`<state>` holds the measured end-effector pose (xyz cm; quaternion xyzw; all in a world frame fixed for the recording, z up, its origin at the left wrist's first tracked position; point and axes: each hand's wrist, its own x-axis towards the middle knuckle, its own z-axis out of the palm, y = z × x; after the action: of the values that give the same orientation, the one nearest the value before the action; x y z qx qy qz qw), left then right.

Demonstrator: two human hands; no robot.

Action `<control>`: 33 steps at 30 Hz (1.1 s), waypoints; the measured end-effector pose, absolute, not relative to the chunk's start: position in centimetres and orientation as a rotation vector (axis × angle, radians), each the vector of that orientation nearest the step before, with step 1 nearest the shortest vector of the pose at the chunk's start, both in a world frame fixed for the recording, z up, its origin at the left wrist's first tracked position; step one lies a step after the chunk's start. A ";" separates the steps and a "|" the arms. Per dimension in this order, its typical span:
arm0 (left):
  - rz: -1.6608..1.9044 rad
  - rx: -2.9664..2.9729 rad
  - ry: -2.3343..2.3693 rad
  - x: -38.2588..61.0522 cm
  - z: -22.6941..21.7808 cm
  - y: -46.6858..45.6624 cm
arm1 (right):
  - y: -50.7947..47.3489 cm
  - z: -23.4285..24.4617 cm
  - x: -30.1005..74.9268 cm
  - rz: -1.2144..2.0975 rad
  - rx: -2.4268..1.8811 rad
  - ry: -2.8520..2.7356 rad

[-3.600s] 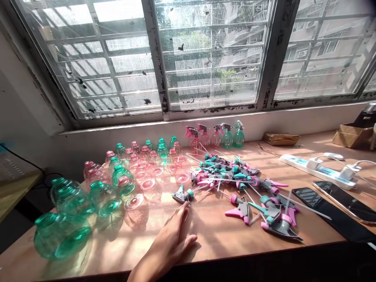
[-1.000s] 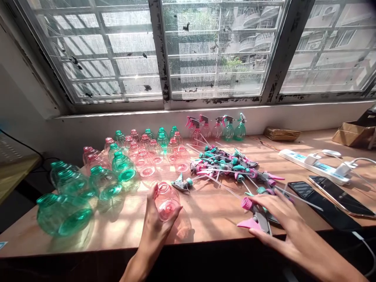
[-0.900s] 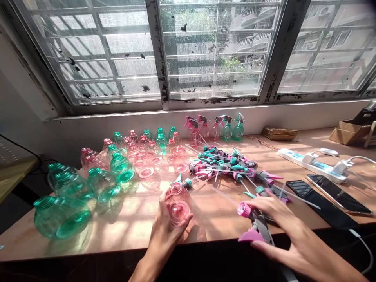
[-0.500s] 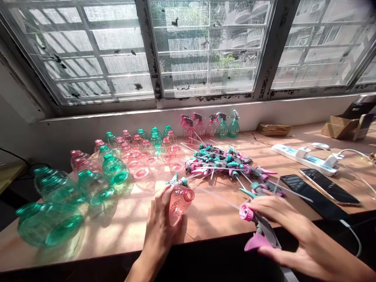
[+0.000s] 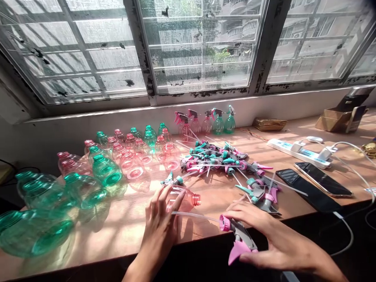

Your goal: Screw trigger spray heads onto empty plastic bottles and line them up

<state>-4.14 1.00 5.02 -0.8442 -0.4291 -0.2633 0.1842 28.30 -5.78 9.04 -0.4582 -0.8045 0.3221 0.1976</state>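
- Left hand (image 5: 160, 231) is cradling a pink bottle (image 5: 188, 199) with spread fingers, neck pointing 3 o'clock.
- Right hand (image 5: 276, 239) is gripping a pink spray head (image 5: 239, 239), tube (image 5: 195, 215) stretching toward 9 o'clock just below the bottle.

A clear pink plastic bottle (image 5: 183, 199) lies on its side in the left hand (image 5: 160, 223), its fingers wrapped around the body. Its bare threaded neck (image 5: 196, 199) points right, with no spray head fitted, and the bottle sits above the front part of the counter (image 5: 123, 231). The right hand (image 5: 276, 239) grips a grey spray head (image 5: 242, 235) with a pink collar (image 5: 225, 223), out past the counter's front edge. Its pink trigger (image 5: 237, 251) angles downward. A long clear dip tube (image 5: 194, 214) runs left from the collar, passing just below the bottle's neck, and ends at the left hand.
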 end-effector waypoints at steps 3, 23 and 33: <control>-0.781 -2.349 -1.265 -4.1 5.1 1.0 | -6.2 8.4 29.0 0.814 -1.322 -2.187; -0.849 -2.295 -1.365 -4.2 5.3 0.8 | -6.9 9.1 31.0 0.447 -1.297 -2.167; -1.035 -2.413 -1.344 -4.5 5.1 1.1 | -7.2 8.3 31.1 0.479 -1.285 -2.147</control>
<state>-4.51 1.12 5.13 -0.8143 -0.4537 -0.3492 0.0957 31.05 -7.17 8.29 -0.4824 -0.8059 0.1798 0.2925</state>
